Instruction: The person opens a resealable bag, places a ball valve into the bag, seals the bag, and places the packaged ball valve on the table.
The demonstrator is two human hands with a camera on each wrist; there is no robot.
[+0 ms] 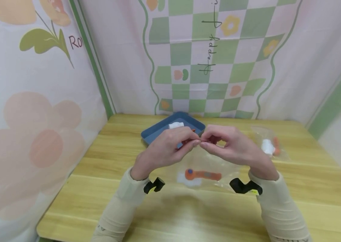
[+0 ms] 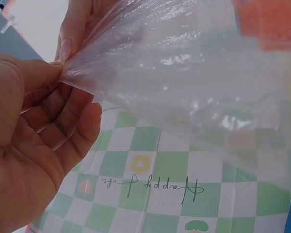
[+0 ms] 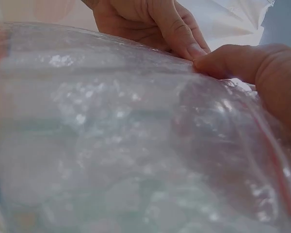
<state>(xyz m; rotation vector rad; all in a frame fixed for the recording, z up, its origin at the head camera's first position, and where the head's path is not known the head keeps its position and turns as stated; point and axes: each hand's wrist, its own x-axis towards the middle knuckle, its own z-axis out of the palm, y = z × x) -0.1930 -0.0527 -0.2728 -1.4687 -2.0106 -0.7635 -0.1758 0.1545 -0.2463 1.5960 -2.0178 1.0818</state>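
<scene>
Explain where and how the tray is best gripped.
Probably at the left corner of the tray, coming from the left: its raised wall offers an edge to pinch, while the left hand hides part of the near side in the head view.

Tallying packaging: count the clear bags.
2: left hand and right hand pinch one bag; a second bag lies at right on the table. Others may hide behind the hands.

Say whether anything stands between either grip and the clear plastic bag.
Nothing visible does: the left grip and right grip both pinch the bag directly, at its edge. The blue tray lies beyond.
</scene>
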